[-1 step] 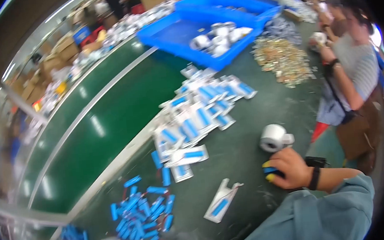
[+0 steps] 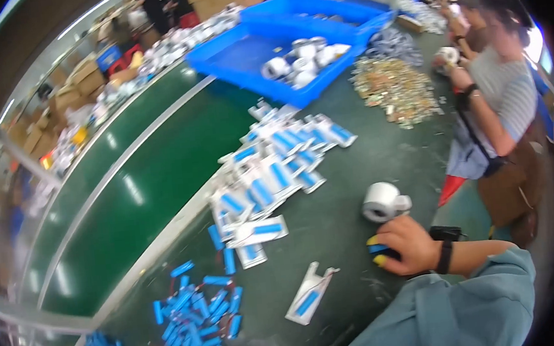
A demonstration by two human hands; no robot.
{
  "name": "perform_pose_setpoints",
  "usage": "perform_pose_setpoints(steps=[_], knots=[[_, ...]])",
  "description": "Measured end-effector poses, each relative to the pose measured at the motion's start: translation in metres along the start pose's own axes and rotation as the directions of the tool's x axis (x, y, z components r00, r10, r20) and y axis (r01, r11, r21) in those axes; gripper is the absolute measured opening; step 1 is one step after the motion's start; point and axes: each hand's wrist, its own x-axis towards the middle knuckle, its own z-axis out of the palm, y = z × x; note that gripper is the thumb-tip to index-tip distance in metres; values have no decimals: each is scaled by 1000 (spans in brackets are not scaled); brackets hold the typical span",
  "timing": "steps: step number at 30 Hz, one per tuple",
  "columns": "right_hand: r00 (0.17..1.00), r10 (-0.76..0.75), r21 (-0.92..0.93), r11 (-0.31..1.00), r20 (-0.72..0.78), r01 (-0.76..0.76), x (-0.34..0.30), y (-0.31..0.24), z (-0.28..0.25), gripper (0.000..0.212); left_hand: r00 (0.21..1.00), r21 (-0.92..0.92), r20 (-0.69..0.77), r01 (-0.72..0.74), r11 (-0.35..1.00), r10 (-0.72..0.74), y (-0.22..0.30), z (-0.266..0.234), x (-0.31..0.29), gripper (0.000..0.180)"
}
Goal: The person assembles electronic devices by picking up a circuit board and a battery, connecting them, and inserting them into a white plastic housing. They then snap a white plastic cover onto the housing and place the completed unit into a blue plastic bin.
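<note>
My right hand [image 2: 410, 246] is closed round a small blue and black object [image 2: 378, 248] at the table's right side; most of it is hidden by my fingers. Yellow shows at the tips of my thumb and forefinger. Just beyond the hand stands a white round housing [image 2: 381, 201] with a dark opening and a smaller knob at its side. Left of the hand lies a white flat plate with a blue cylindrical cell and thin wires [image 2: 311, 295], apart from the others. My left hand is out of view.
Many white plates with blue cells [image 2: 261, 174] lie heaped mid-table. Loose blue cells [image 2: 194, 315] are piled nearer. A blue tray [image 2: 227, 55] holds white housings, beside a heap of small yellowish parts [image 2: 392, 90]. A green conveyor [image 2: 141, 204] runs left. A co-worker [image 2: 497, 88] stands right.
The whole view has shifted a little, so the things sit slightly farther left in the picture. My right hand keeps its hold beside the white housing.
</note>
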Motion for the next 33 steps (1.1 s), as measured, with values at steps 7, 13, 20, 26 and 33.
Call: perform_pose_setpoints(steps=[7,13,20,26,33], knots=[[998,16,46,999,-63,-13,-14,-1,5,35,970,38,-239,66,997,-55,-65,-188,-16,29],[997,1,1,1000,-78,0,-19,29,-5,35,782,17,-576,-279,960,238,-55,-268,-76,29],[983,-104,304,941,-154,147,-51,12,-28,51,477,-410,-23,-806,427,878,263,-327,-320,24],[989,-115,347,927,-92,140,-65,19,-21,59,347,-593,-15,-758,272,938,335,-287,-418,29],[990,-84,321,940,-111,116,-69,31,-4,52,585,-747,-1,-540,388,811,327,-283,-400,32]])
